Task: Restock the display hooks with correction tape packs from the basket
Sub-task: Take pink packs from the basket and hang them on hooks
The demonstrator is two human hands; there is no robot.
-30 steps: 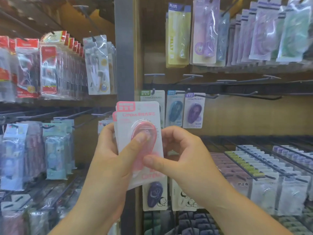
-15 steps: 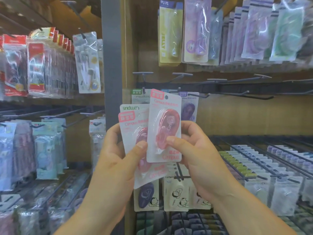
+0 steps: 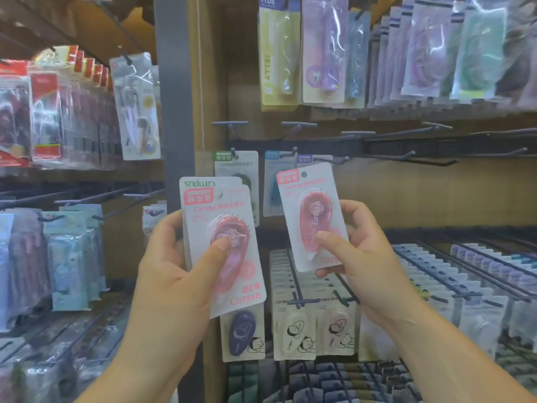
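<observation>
Correction tape packs with pink labels are in both hands, held up before the display. The left hand [image 3: 174, 274] grips a small stack of packs [image 3: 229, 257], at least two cards deep. Its thumb presses on the front pack's pink blister and its fingers curl behind. The stack sits just right of the grey upright post [image 3: 174, 112], its left edge overlapping the post.

The right hand [image 3: 369, 257] pinches a single pack [image 3: 312, 216], thumb on the front and fingers behind. It is held farther right of the post, its top leaning slightly left.

Half a second ago this single pack lay over the stack's right edge. Now it is drawn clear, with an open gap between the two. A second ago both hands were closed on one bundle.

Right of the post, a green-labelled pack [image 3: 236, 167] hangs on the wall, partly hidden behind the stack. Above it, a row of bare hooks [image 3: 296, 125] sticks out, also right of the post.
</observation>
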